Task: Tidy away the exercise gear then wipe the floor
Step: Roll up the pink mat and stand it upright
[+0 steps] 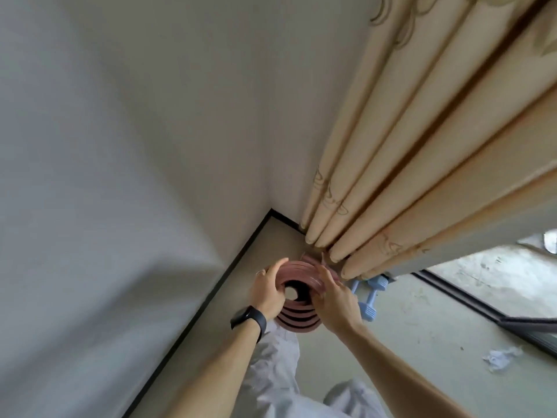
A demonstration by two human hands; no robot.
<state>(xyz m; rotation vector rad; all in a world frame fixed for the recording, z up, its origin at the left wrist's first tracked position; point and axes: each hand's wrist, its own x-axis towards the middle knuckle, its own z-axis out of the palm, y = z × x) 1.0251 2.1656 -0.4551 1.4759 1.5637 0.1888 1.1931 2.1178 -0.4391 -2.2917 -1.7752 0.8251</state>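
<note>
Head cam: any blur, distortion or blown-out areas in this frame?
Head view: soft all over, with motion smear on the curtain folds and both hands; the rolled pink mat between the left hand and right hand lacks crisp edges. Wide-angle warp splays the walls and curtain outward. Daylight past the door track is bright, not clipped; the wall shows soft shadow.

The corner was tight: the wall closed off the left, and the curtain hung down to the floor on the right. Blue dumbbells lay at the curtain's foot, just right of the rolled mat. Open floor lay further right, save a crumpled wad.
</note>
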